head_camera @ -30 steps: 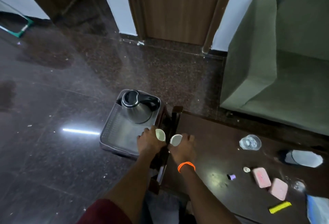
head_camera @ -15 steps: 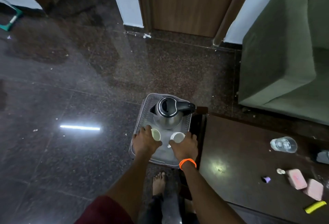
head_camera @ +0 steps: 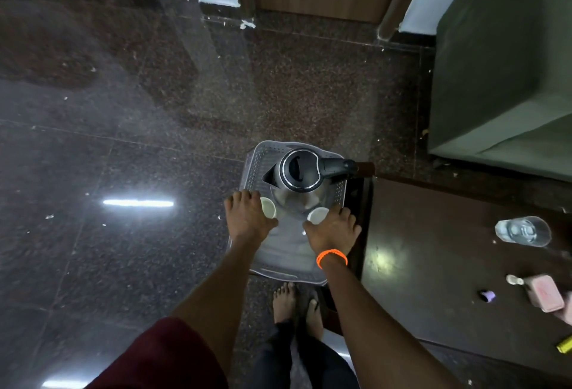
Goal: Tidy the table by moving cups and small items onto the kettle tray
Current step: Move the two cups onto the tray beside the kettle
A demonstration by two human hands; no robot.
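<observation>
White cup (head_camera: 268,207) in left hand (head_camera: 247,218), another cup (head_camera: 318,215) in right hand (head_camera: 332,229), over tray (head_camera: 288,260)

A maroon sleeve (head_camera: 161,357), an orange wristband (head_camera: 331,257), dark trousers (head_camera: 309,360) and bare feet (head_camera: 283,302).

The kettle (head_camera: 298,186) is shiny steel with a black plastic lid, the tray (head_camera: 291,261) frosted plastic, the floor (head_camera: 123,141) glossy speckled stone, and the worktop (head_camera: 439,265) at three o'clock dark polished wood.

Both hands (head_camera: 249,217) (head_camera: 334,227) hold cups (head_camera: 268,207) (head_camera: 318,215) over tray (head_camera: 288,265).
</observation>
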